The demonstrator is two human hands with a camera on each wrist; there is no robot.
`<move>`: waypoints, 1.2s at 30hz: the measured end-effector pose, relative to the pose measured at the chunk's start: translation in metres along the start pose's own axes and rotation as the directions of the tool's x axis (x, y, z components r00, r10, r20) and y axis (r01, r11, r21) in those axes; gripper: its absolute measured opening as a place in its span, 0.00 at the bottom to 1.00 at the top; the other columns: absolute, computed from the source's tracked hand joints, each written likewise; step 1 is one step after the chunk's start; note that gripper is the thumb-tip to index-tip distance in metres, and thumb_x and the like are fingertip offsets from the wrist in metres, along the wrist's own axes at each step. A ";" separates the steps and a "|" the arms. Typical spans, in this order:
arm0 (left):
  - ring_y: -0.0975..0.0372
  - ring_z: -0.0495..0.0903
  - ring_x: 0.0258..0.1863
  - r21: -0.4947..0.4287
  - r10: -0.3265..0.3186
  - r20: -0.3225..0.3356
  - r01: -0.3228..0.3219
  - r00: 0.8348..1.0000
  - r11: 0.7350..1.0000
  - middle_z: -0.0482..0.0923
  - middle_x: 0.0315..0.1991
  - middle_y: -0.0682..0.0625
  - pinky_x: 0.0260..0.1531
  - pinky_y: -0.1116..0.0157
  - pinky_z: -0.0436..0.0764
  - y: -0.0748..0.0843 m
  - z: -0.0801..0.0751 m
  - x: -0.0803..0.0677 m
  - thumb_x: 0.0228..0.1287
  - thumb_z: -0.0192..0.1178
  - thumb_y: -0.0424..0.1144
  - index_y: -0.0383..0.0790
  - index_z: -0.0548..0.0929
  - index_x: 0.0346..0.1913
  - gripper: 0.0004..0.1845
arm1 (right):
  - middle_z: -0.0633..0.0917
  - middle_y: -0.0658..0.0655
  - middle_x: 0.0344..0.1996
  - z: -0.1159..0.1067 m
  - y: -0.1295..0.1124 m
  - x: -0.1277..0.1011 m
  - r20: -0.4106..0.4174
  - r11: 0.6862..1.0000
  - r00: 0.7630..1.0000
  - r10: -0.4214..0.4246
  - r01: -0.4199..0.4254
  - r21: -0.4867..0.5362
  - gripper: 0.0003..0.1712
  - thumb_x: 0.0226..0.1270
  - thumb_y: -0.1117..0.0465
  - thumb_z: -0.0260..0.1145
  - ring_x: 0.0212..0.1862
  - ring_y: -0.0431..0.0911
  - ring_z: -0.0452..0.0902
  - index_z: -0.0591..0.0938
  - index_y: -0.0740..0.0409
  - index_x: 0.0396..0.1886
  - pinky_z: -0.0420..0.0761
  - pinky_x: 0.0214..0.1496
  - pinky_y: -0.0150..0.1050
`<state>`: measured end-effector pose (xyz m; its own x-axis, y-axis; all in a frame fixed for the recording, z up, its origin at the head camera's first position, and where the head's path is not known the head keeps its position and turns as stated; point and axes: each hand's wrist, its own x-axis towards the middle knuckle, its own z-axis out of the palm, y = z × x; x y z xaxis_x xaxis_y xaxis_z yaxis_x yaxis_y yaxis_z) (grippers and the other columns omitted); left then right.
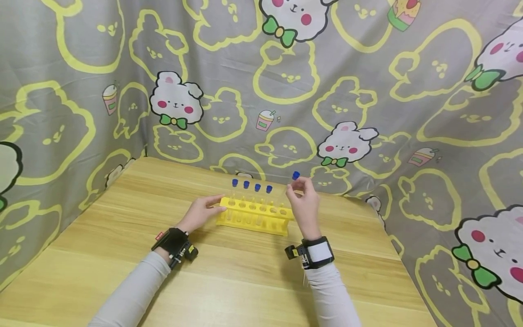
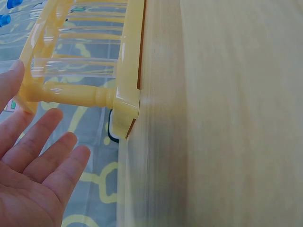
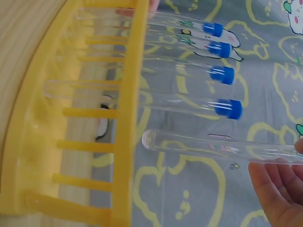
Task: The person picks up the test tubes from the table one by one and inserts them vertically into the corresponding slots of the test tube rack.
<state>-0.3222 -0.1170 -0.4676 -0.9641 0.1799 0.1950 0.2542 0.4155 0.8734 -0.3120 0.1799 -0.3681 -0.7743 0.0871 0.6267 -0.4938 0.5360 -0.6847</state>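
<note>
My right hand (image 1: pixel 303 204) is raised above the right end of the yellow rack (image 1: pixel 255 217), fingers and thumb pinching the upper part of a clear test tube (image 3: pixel 215 147) with a blue cap (image 1: pixel 296 175). In the head view the cap stands above my fingertips, so the tube's long axis runs roughly upright, cap up and rounded bottom down. The right wrist view shows that rounded bottom just outside the rack's top bar, near a hole at the end beyond the filled ones; whether it has entered a hole I cannot quite tell.

My left hand (image 1: pixel 201 212) rests on the wooden table (image 1: pixel 122 236) at the rack's left end, fingers straight and relaxed, holding nothing. Its fingertips (image 2: pixel 57 116) sit just beside, perhaps touching, the rack's end post.

Between my hands, four capped tubes (image 1: pixel 251 185) stand upright in the rack in a row, parallel to the tube I hold, blue caps up.

Beyond the rack, past both hands, hangs a grey curtain (image 1: pixel 286 91) printed with yellow outlines and white rabbits.
</note>
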 end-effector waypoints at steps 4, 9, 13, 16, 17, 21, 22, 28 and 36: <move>0.46 0.76 0.62 0.001 -0.002 -0.002 0.002 1.000 1.000 0.73 0.66 0.41 0.63 0.50 0.76 0.000 0.000 0.000 0.63 0.65 0.48 0.40 0.74 0.66 0.30 | 0.84 0.63 0.35 0.008 0.003 -0.003 0.033 1.000 0.999 0.005 -0.005 0.004 0.10 0.62 0.67 0.65 0.40 0.52 0.83 0.76 0.65 0.42 0.89 0.43 0.44; 0.46 0.76 0.63 0.000 -0.005 -0.001 0.005 1.000 1.000 0.73 0.66 0.41 0.63 0.50 0.76 0.000 0.000 0.000 0.63 0.65 0.48 0.40 0.74 0.66 0.31 | 0.84 0.63 0.35 0.017 0.010 -0.008 0.065 0.999 0.998 0.027 -0.025 -0.030 0.10 0.62 0.68 0.65 0.40 0.53 0.84 0.76 0.65 0.42 0.89 0.40 0.42; 0.46 0.76 0.63 -0.004 -0.009 0.002 0.009 1.000 1.000 0.73 0.66 0.41 0.63 0.50 0.75 0.001 0.000 0.000 0.62 0.65 0.48 0.39 0.73 0.66 0.31 | 0.85 0.62 0.35 0.023 0.016 -0.013 0.083 0.998 0.996 0.044 -0.040 -0.055 0.09 0.62 0.68 0.65 0.39 0.53 0.85 0.77 0.64 0.41 0.89 0.38 0.40; 0.46 0.76 0.62 -0.004 -0.012 0.001 0.012 1.000 1.000 0.73 0.66 0.41 0.63 0.50 0.75 0.001 0.000 0.000 0.62 0.65 0.48 0.40 0.73 0.66 0.31 | 0.85 0.62 0.35 0.025 0.020 -0.017 0.101 0.997 0.993 0.064 -0.059 -0.052 0.09 0.62 0.67 0.65 0.39 0.53 0.84 0.77 0.64 0.41 0.88 0.38 0.39; 0.46 0.76 0.62 -0.003 -0.011 0.001 0.011 1.000 1.000 0.73 0.66 0.41 0.63 0.49 0.75 0.001 0.000 0.000 0.62 0.65 0.48 0.40 0.73 0.66 0.31 | 0.85 0.62 0.35 0.026 0.021 -0.018 0.107 0.997 0.992 0.070 -0.065 -0.052 0.09 0.62 0.67 0.65 0.39 0.53 0.84 0.77 0.64 0.41 0.88 0.38 0.39; 0.46 0.76 0.63 -0.001 -0.011 0.001 0.011 1.000 1.000 0.73 0.66 0.41 0.63 0.49 0.75 0.001 0.000 0.000 0.63 0.65 0.48 0.40 0.73 0.66 0.31 | 0.85 0.61 0.35 0.029 0.026 -0.022 0.127 0.994 0.987 0.095 -0.088 -0.059 0.09 0.62 0.66 0.65 0.40 0.53 0.84 0.77 0.63 0.41 0.87 0.36 0.37; 0.46 0.76 0.63 0.000 -0.010 0.001 0.010 1.000 1.000 0.73 0.66 0.41 0.63 0.49 0.75 0.001 0.000 0.000 0.63 0.65 0.48 0.40 0.73 0.66 0.31 | 0.85 0.60 0.35 0.030 0.027 -0.023 0.129 0.994 0.987 0.097 -0.090 -0.063 0.09 0.62 0.65 0.65 0.40 0.52 0.84 0.77 0.62 0.41 0.87 0.35 0.37; 0.46 0.76 0.62 -0.003 -0.003 -0.003 0.003 1.000 1.000 0.73 0.65 0.41 0.63 0.50 0.76 -0.001 0.000 0.000 0.63 0.65 0.47 0.39 0.74 0.66 0.30 | 0.85 0.60 0.35 0.032 0.032 -0.025 0.133 0.993 0.987 0.096 -0.085 -0.085 0.09 0.61 0.66 0.65 0.39 0.52 0.84 0.77 0.62 0.40 0.87 0.35 0.38; 0.46 0.75 0.63 -0.001 -0.009 -0.001 0.009 1.000 1.000 0.73 0.66 0.41 0.64 0.50 0.75 -0.001 0.000 0.000 0.63 0.65 0.47 0.39 0.73 0.66 0.31 | 0.85 0.60 0.35 0.033 0.035 -0.026 0.153 0.990 0.981 0.118 -0.104 -0.096 0.09 0.60 0.66 0.64 0.39 0.52 0.84 0.77 0.63 0.41 0.87 0.37 0.41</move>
<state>-0.3229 -0.1171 -0.4683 -0.9664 0.1754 0.1880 0.2459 0.4163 0.8754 -0.3223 0.1689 -0.4201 -0.8785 0.0205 0.4772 -0.3702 0.6019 -0.7075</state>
